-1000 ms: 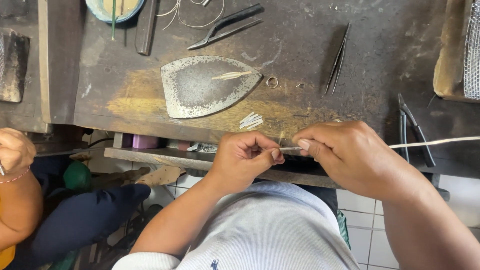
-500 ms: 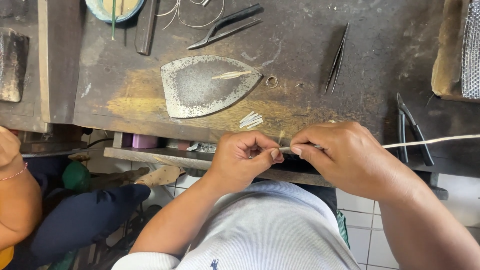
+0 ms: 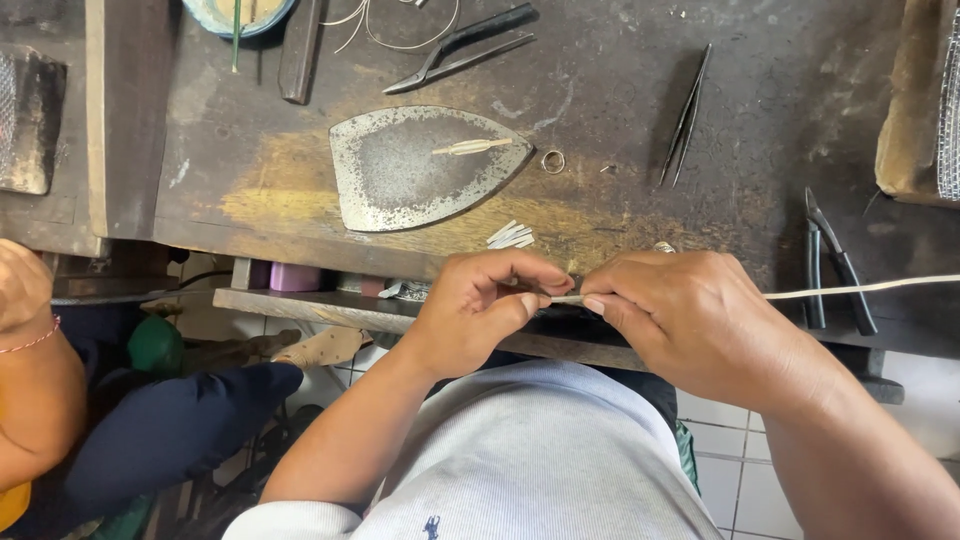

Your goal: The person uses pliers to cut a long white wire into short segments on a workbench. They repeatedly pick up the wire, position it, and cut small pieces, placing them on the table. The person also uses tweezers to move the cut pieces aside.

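A: Nearest to the camera, what are the hands doing?

B: The left hand [image 3: 480,305] and the right hand [image 3: 690,320] meet at the near edge of the dark, worn wooden bench [image 3: 620,90]. Both sets of fingers are pressed together, pinching the end of a thin pale strip [image 3: 860,288] between them; the strip runs out to the right past the right wrist.

A: Anything different from a second ago?

B: Very little. The hands sit a touch further right and the strip lies a little flatter, but the pinch is the same. The other person's arm [image 3: 30,370] at the left edge has dropped lower. My reading is that the fine work on the strip's tip goes on without a new step.

A: And beyond the hands?

B: Just past the fingers lie a small bundle of short pale slivers [image 3: 510,236], and to the right black-handled pliers [image 3: 835,265]. Further out sits a flat, rusty iron-shaped metal plate [image 3: 420,165] with a small pale stick on it, a little metal ring [image 3: 553,161] beside it, and dark slim tweezers [image 3: 685,115]. Farthest away lie long dark pincers [image 3: 460,45].
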